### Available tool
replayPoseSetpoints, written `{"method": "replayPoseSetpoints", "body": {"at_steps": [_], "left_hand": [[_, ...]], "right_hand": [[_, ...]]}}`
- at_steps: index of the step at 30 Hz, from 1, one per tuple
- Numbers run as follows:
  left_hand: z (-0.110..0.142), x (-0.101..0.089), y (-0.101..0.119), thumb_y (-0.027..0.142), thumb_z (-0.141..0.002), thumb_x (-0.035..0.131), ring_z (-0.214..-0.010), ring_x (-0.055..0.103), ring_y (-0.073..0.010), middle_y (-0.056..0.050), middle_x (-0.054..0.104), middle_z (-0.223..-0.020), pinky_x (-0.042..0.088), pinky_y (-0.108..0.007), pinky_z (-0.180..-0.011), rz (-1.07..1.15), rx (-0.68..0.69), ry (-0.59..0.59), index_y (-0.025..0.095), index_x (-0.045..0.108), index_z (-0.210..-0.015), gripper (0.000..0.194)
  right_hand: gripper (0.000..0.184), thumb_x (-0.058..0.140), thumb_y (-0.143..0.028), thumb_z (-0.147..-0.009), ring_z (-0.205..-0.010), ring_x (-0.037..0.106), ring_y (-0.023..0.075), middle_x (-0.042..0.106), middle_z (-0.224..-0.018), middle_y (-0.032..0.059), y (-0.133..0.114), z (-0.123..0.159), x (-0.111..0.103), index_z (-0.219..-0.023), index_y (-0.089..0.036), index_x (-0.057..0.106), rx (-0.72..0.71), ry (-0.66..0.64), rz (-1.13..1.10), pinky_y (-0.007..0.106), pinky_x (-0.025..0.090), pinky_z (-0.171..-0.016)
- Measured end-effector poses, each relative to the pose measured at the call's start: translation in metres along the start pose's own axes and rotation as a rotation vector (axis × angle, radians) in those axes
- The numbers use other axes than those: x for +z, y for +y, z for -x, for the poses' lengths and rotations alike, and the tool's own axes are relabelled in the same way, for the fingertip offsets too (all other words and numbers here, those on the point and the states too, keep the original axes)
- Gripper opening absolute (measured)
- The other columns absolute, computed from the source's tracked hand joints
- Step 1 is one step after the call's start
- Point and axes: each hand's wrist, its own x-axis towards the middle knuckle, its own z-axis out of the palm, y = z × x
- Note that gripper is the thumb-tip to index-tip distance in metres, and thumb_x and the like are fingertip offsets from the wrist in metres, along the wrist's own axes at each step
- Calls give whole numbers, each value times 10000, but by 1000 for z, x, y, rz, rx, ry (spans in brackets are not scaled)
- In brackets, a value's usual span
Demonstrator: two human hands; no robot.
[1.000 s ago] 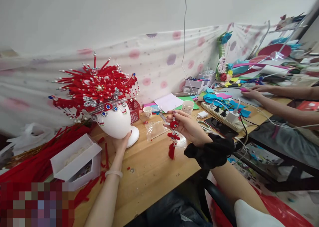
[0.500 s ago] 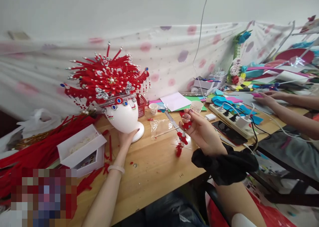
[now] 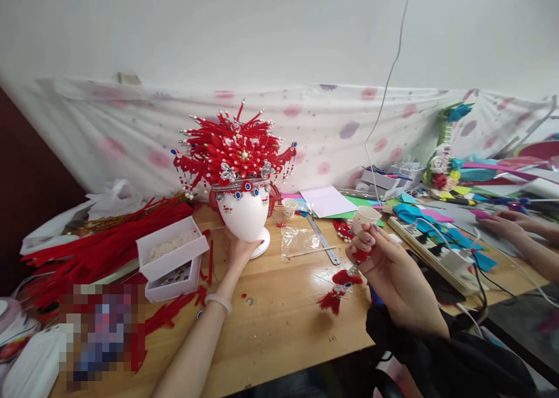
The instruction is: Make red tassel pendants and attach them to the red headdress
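**One hand on the stand, a tasselled pendant in the other**

From my head camera, I see my left hand (image 3: 241, 249) clasping the white mannequin head (image 3: 244, 214) low at its neck; my thumb lies toward the foot, and most of my fingers are hidden. The head stands on the wooden desk (image 3: 279, 328), wearing a red headdress (image 3: 240, 150) with pearl-tipped spikes, a silver band, blue gems and beaded strings hanging from both sides.

My right hand (image 3: 399, 270) is raised over the desk, fingers curled together, pinching the top of a red tasselled pendant (image 3: 348, 277). It dangles aslant, its tassel splayed toward the lower left, well apart from the headdress. Black cloth (image 3: 410, 342) wraps my right wrist; a pale bracelet (image 3: 219, 300) circles the left.

Between my hands lie a clear plastic bag (image 3: 299, 239), a thin stick and a steel ruler (image 3: 322, 239). Behind them are a small paper cup (image 3: 289, 207) and a pale lilac sheet (image 3: 325, 201). To my left, a white box (image 3: 174, 262) of pale beads sits tilted on another, beside a heap of red strips (image 3: 87, 252). To my right are a power strip (image 3: 425, 246) and, farther off, a co-worker's hands (image 3: 498, 226).
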Motion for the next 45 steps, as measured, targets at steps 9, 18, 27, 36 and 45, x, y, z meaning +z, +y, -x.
{"method": "replayPoseSetpoints", "body": {"at_steps": [9,18,27,36,45], "left_hand": [[108,-71,37,383,-856,641,-1429,372,-293,-190,411,-1502,268,-430,-1191,302,243,-30,168,359,-1401,650],[153,-59,68,509,-833,687,-912,691,-214,-131,724,-1057,534,-347,-793,876,15,-1119,161,536,-1251,565],[161,-87,60,475,-940,553,-596,551,-100,-107,719,-981,409,-227,-519,856,-121,-968,156,496,-1162,392],[173,-95,62,297,-983,475,-646,578,-139,-8,665,-786,451,-258,-640,374,216,-860,220,611,-956,159],[174,-92,55,327,-908,638,-906,671,-193,-48,721,-1017,525,-301,-808,342,269,-556,243,636,-1072,184]], "right_hand": [[121,727,-217,-818,-549,438,38,426,-658,-79,7,-5,23,-827,-204,607,24,-103,-12,171,518,-661],[62,586,-257,-927,-610,509,46,510,-693,-71,32,-51,41,-867,-249,602,-100,-135,83,217,517,-899],[359,841,-480,-679,-838,610,161,654,-839,15,99,-10,-38,-829,-211,658,-70,152,579,298,508,-807],[390,730,-590,-771,-536,452,91,658,-699,16,121,53,-27,-769,-201,764,314,-63,261,223,390,-492],[314,878,-498,-619,-657,597,131,715,-756,33,128,47,-15,-725,-215,790,292,131,55,251,497,-628]]}}
